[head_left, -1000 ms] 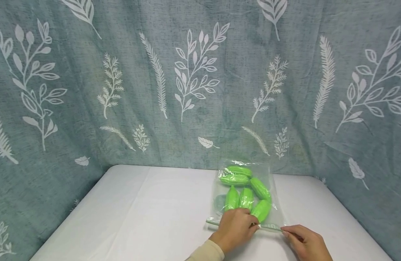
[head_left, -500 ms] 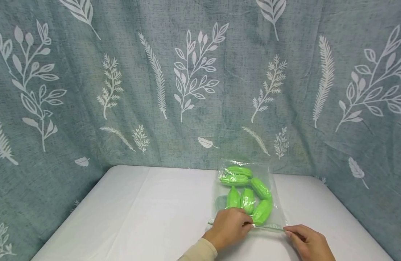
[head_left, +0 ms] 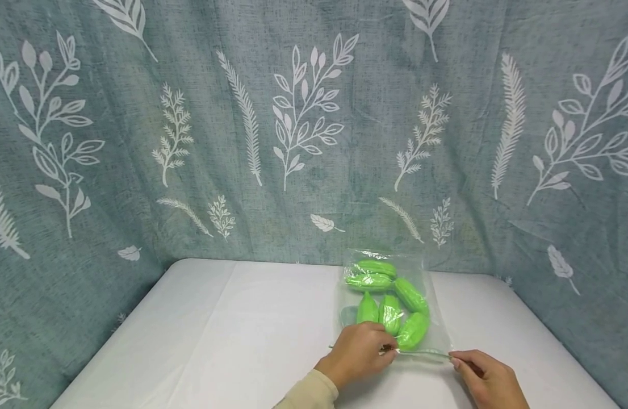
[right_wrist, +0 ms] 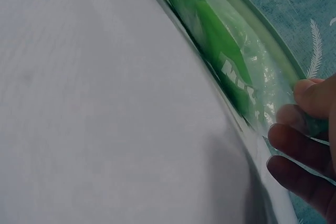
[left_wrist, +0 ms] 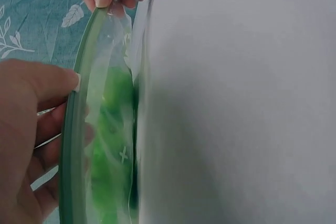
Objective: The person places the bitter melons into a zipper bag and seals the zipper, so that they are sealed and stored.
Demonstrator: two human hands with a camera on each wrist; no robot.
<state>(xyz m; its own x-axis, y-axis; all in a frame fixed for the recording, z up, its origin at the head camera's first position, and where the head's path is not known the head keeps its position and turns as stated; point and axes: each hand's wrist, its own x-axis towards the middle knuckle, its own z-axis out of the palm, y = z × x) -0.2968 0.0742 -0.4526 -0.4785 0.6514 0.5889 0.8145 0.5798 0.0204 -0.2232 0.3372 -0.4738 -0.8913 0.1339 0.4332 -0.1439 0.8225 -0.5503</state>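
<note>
A clear zip-top plastic bag [head_left: 438, 326] lies toward the back right of the table. Inside it are several bright green, ribbed, gourd-like vegetables [head_left: 369, 282]. Along the bag's near edge runs a green zip strip [left_wrist: 74, 129], raised off the table. My left hand [head_left: 357, 350] pinches this strip left of its middle, thumb on the near side and fingers behind, and covers part of it in the head view. At the strip's right end, my right hand [head_left: 490, 378] pinches the corner between thumb and index finger, its other fingers loosely bent in the right wrist view.
A white-covered table [head_left: 242, 329] lies under the bag. Grey-green cloth [head_left: 344, 142] with white leaf prints hangs behind it and at both sides. The bag's far edge reaches the back cloth.
The left hand has slid a little left along the zip strip. The right hand and the bag have shifted slightly right. The strip has tipped up and looks thinner from the head view.
</note>
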